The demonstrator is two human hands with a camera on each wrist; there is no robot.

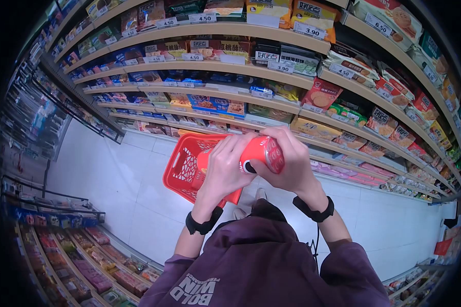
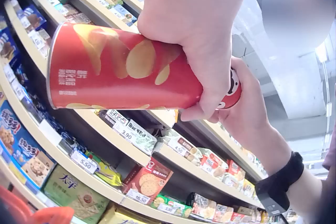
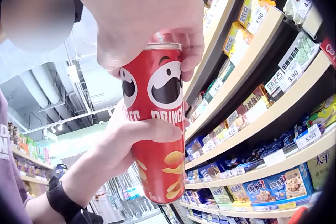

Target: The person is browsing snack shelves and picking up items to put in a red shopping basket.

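Both hands hold a red Pringles can (image 1: 254, 150) in front of the body, over a red shopping basket (image 1: 170, 179). My left hand (image 1: 226, 165) grips the middle of the can, its thumb across the front in the right wrist view. Around the lid end curls my right hand (image 1: 292, 162), its fingers beside the clear plastic lid (image 3: 169, 46). The lid sits on the can. Printed chips show on the can's lower half (image 2: 126, 66), and the mascot face (image 3: 166, 85) is near the top. Part of the label is hidden behind the fingers.
Curved shelves (image 1: 287, 66) of packaged biscuits with price tags run across the front and right. More low shelves (image 1: 87, 256) stand behind at left. White floor tiles (image 1: 133, 189) show around the basket, and a shoe (image 1: 261, 194) is just right of it.
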